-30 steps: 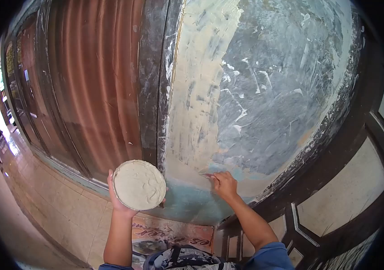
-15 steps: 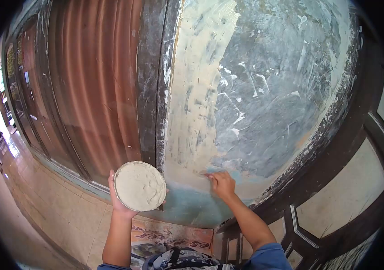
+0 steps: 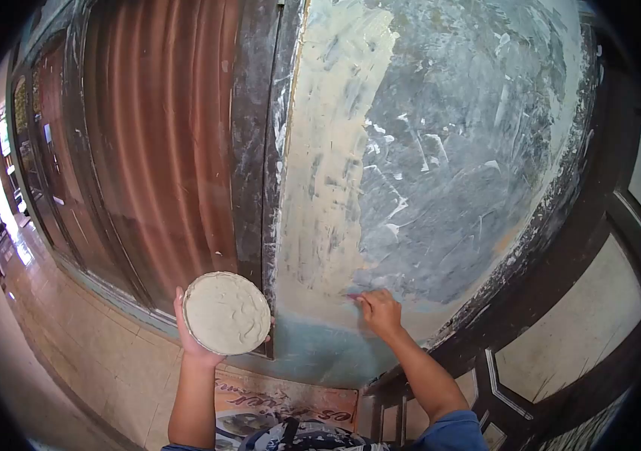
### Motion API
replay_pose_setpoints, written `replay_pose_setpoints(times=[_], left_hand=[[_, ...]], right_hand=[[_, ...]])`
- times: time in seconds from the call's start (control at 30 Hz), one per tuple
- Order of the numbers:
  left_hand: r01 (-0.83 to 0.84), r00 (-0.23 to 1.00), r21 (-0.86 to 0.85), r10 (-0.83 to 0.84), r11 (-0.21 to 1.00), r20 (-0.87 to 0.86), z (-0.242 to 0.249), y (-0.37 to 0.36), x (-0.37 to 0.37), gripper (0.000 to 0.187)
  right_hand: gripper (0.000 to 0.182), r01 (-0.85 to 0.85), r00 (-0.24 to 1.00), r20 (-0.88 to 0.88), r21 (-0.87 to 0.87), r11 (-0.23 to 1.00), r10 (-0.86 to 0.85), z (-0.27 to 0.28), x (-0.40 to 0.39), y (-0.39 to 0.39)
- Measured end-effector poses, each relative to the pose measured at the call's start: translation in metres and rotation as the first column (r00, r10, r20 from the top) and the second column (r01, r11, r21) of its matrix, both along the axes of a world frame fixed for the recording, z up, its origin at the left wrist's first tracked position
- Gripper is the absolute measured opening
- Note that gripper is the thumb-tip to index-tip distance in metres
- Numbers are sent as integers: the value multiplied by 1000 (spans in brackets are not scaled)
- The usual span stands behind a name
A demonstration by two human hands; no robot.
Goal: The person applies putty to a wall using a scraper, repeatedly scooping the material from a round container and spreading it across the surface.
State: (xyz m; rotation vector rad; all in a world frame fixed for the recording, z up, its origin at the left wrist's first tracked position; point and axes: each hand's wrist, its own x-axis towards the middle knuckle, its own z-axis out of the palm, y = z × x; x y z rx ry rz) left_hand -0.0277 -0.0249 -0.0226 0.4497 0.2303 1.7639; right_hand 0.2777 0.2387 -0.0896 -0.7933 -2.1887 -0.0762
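Note:
My left hand (image 3: 192,335) holds up a round container (image 3: 227,313) filled with a pale, creamy paste, its fingers wrapped round the side and underneath. Against the lower part of the wall panel (image 3: 441,210), my right hand (image 3: 382,311) pinches a small, thin tool (image 3: 354,297), of which only a reddish bit shows. Beige paste (image 3: 328,173) covers a vertical strip at the panel's left side and a band along its bottom. Grey, patchy surface with white streaks fills the rest. Below the band, the wall (image 3: 320,346) is blue-green.
A dark-framed window with reddish-brown curtains (image 3: 159,143) stands left of the panel. Dark wooden framework with pale panels (image 3: 576,323) is at the right. Below lie a tiled floor (image 3: 117,361) and a printed sheet (image 3: 290,398).
My right hand has moved slightly right and down along the panel's lower part. My left hand and the container have shifted a little left in view.

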Motion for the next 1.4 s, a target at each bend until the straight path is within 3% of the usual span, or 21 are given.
replay_pose_setpoints(times=[0.1,0.2,0.3,0.37,0.57,0.63,0.67,0.73,0.83,1.07,1.4], left_hand=[[18,1000,24,-18,1000,-1,2,2,4,104],[31,1000,37,-31,999,4,1,7,8,102],[30,999,26,-31,999,28,4,14,13,99],[30,999,15,-30,999,36,6,18,15,97],[37,994,48,-32,998,-102,17,30,23,96],[-68,998,-60,66,996,-23,16,37,26,91],[-64,998,-74,63,995,-20,16,39,27,88],[-69,997,-65,67,995,-33,16,44,30,88],[-36,998,-29,34,999,-55,30,44,39,87],[4,997,6,-4,1000,-72,40,46,51,92],[39,994,-6,-40,999,-97,40,45,54,92]], right_hand=[[13,7,999,-43,26,1000,-5,8,10,1],[13,-38,997,-64,-1,999,38,-23,16,-3],[13,-21,998,65,-29,999,23,-44,10,1],[13,32,997,68,-59,998,-28,-26,2,3],[13,-41,999,-31,-14,999,41,86,3,-13],[17,-348,937,-16,33,937,349,125,7,-27],[17,-347,938,-16,33,937,347,146,7,-39],[27,-524,849,286,345,779,445,181,8,-67],[33,-599,789,385,304,741,479,204,10,-104],[30,-641,761,398,333,692,513,202,5,-121],[31,-640,760,367,282,714,537,192,3,-124]])
